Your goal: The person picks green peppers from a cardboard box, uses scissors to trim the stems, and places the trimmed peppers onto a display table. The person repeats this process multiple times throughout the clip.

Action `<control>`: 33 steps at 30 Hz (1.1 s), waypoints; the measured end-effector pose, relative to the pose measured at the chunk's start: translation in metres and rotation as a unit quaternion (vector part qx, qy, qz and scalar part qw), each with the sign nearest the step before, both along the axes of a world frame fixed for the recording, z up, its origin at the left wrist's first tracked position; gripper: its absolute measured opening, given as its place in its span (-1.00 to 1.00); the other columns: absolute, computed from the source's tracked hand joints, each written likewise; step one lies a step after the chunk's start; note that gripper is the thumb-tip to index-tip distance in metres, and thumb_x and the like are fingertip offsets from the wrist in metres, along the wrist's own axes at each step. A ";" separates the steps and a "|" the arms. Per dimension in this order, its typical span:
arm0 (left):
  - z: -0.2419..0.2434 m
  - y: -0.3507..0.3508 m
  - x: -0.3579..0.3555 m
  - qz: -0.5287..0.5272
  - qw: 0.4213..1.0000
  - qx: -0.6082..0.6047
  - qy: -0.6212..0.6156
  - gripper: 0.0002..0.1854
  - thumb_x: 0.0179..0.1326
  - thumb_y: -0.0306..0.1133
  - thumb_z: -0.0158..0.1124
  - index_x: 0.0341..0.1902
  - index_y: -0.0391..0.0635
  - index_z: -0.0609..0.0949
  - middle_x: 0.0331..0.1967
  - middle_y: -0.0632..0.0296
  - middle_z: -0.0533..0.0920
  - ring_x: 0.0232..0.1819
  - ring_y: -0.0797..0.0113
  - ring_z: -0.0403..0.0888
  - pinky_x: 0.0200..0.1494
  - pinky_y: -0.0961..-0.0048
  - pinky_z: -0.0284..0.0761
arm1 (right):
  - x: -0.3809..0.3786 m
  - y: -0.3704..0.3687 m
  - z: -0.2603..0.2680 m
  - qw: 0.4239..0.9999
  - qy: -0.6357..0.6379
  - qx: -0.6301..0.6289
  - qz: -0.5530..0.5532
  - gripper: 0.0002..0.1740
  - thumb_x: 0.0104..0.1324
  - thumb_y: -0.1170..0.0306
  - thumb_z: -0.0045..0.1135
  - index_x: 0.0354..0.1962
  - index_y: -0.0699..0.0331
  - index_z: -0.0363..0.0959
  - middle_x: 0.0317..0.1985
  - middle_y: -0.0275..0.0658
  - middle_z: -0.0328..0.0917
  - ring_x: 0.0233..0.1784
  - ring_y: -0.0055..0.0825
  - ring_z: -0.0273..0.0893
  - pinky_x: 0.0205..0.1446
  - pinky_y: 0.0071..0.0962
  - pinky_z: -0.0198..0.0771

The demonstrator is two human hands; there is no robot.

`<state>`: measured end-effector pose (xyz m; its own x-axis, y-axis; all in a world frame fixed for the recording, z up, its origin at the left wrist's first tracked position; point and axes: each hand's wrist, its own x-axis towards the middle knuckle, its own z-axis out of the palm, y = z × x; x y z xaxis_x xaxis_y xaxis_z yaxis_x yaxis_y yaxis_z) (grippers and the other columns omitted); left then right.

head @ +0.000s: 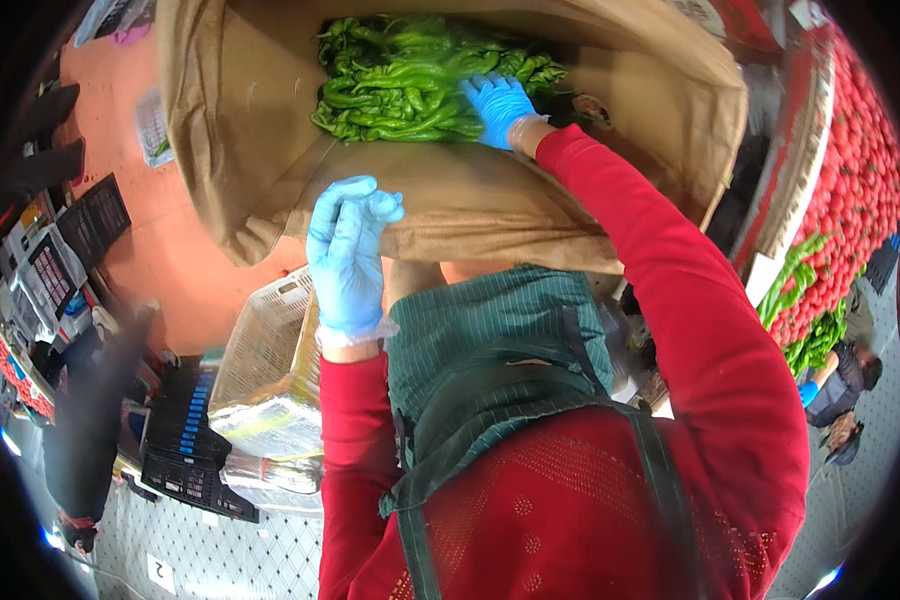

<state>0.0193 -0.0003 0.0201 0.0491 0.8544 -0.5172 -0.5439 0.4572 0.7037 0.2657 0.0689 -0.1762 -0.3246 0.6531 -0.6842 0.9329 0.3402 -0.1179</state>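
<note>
A large brown paper-like lining (465, 202) rises in folds around a heap of long green peppers (397, 90). The peppers lie inside it, mostly lengthwise, at the far side. My right hand (501, 105), in a blue glove, rests palm down on the heap's right end; its fingers are slightly spread and no pepper shows in its grip. My left hand (349, 255), also blue-gloved, is raised in front of the lining's near left edge. Its fingers are loosely bent, with nothing visible between them.
A pale plastic crate (266, 326) stands at left, near wrapped packages (270, 427) and black crates (184, 420). Many small red vegetables or fruits (855, 172) fill a bin at right, with more green peppers (821, 337) on it. Another person (844, 390) is beyond.
</note>
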 end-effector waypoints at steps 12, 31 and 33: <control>0.001 0.001 0.007 0.060 0.996 -0.058 0.035 -0.71 0.40 -0.32 0.06 0.06 -0.28 0.49 -0.31 0.15 0.63 -0.24 0.35 0.62 0.16 0.15 0.50 | 0.008 -0.008 -0.044 0.994 0.059 0.085 0.022 -0.12 0.00 0.45 0.15 0.35 0.20 0.12 0.13 -0.14 0.34 0.18 -0.13 0.32 0.28 -0.13 0.18; -0.001 0.005 0.003 0.033 0.996 -0.085 0.017 -0.70 0.40 -0.35 0.08 0.09 -0.28 0.50 -0.21 0.17 0.60 -0.10 0.36 0.60 0.17 0.20 0.52 | 0.023 0.021 0.023 0.979 0.198 0.028 -0.038 -0.35 -0.12 0.41 0.31 0.03 0.31 0.41 -0.06 -0.03 0.45 0.04 -0.05 0.42 0.19 -0.15 0.34; 0.001 0.008 0.005 0.032 0.996 -0.075 0.021 -0.70 0.40 -0.36 0.07 0.10 -0.27 0.50 -0.18 0.15 0.62 -0.08 0.34 0.61 0.18 0.22 0.52 | 0.020 0.036 0.062 0.966 0.235 -0.029 -0.103 -0.29 -0.13 0.40 0.35 0.06 0.33 0.39 -0.01 0.01 0.46 0.08 0.00 0.42 0.20 -0.15 0.35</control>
<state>0.0239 0.0076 0.0213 -0.0276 0.7685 -0.6393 -0.5462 0.5240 0.6535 0.2852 0.1050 -0.1137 -0.4753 0.7017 -0.5308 0.8191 0.1328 -0.5580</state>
